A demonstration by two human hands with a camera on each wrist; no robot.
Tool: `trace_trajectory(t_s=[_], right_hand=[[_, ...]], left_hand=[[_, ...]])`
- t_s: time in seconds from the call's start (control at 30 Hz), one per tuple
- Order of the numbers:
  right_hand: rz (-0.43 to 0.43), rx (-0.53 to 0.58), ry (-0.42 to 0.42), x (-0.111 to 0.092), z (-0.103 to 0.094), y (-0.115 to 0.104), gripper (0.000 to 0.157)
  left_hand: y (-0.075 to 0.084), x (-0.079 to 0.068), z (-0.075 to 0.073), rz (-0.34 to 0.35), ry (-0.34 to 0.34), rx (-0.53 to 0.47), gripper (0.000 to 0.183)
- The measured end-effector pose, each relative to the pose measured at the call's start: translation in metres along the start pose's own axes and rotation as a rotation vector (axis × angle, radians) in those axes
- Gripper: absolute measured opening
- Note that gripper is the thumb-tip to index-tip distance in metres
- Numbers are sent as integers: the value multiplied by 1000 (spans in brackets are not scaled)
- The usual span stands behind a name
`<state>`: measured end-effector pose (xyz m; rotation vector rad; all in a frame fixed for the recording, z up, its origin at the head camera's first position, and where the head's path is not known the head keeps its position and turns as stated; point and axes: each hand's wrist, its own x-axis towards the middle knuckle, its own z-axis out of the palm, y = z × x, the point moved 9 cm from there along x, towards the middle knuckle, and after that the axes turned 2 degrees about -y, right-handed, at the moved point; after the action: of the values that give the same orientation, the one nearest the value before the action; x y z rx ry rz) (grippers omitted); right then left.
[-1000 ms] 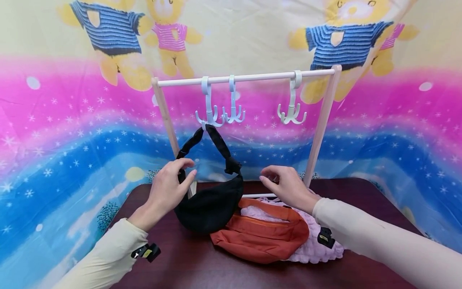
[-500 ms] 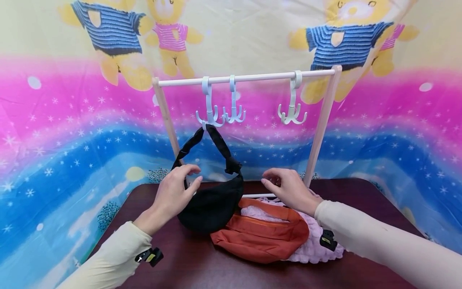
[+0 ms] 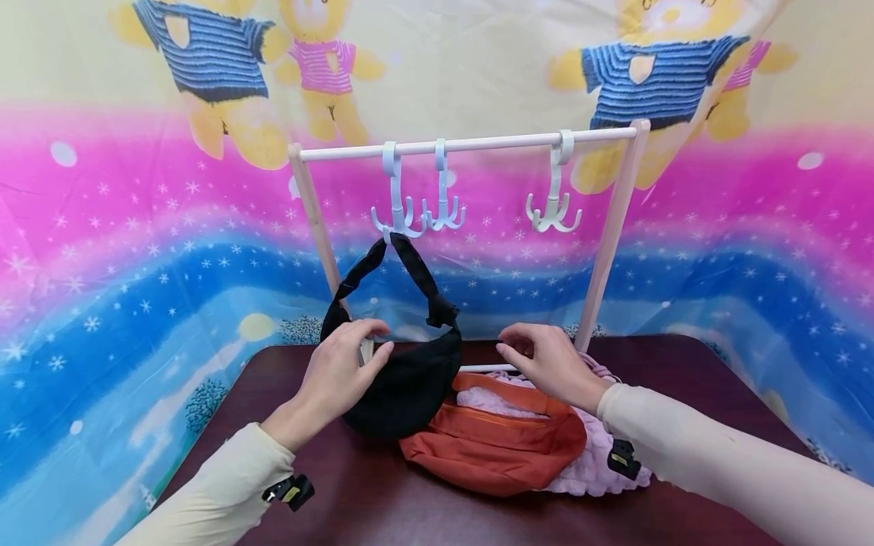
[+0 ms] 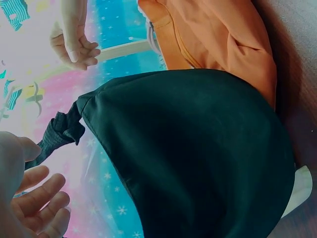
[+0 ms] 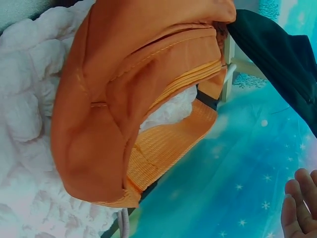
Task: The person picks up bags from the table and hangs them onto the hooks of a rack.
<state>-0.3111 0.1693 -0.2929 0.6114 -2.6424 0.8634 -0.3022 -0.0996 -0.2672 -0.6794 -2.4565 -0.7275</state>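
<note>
A black waist bag (image 3: 413, 387) hangs by its strap from the leftmost pale blue hook hanger (image 3: 396, 201), its lower end near the table. My left hand (image 3: 341, 364) hovers in front of the bag's left side, fingers relaxed and thumb apart from them, holding nothing. In the left wrist view the bag's broad black face fills the middle. Over an orange waist bag (image 3: 495, 451) my right hand (image 3: 549, 360) is raised with loosely bent fingers, nothing in it. The orange bag lies partly on a fluffy pale pink bag (image 3: 604, 455).
A wooden rack (image 3: 604, 243) with a white top bar (image 3: 492, 144) stands on the dark red table (image 3: 273, 455). Another blue hook hanger (image 3: 444, 201) and a pale green one (image 3: 554, 197) hang from the bar. A printed cloth backdrop (image 3: 171, 250) surrounds the table.
My left hand has moved right and slightly down across the front of the black bag. My right hand has sunk a little. The bags stay put.
</note>
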Motion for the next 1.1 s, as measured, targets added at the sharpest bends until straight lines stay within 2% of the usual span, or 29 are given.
trace_trajectory(t_s=[0.3,0.7,1.1], right_hand=[[37,-33,-30,-6,4,9,22],[7,-39,-19,-15,10,18,14],[18,-62,-36,-24,19,27,12]], left_hand=[[3,-4,11,-2,-39,4,18],[5,-11,23,3,-57,-1,18],[6,-20,34,-5,-78,11,17]])
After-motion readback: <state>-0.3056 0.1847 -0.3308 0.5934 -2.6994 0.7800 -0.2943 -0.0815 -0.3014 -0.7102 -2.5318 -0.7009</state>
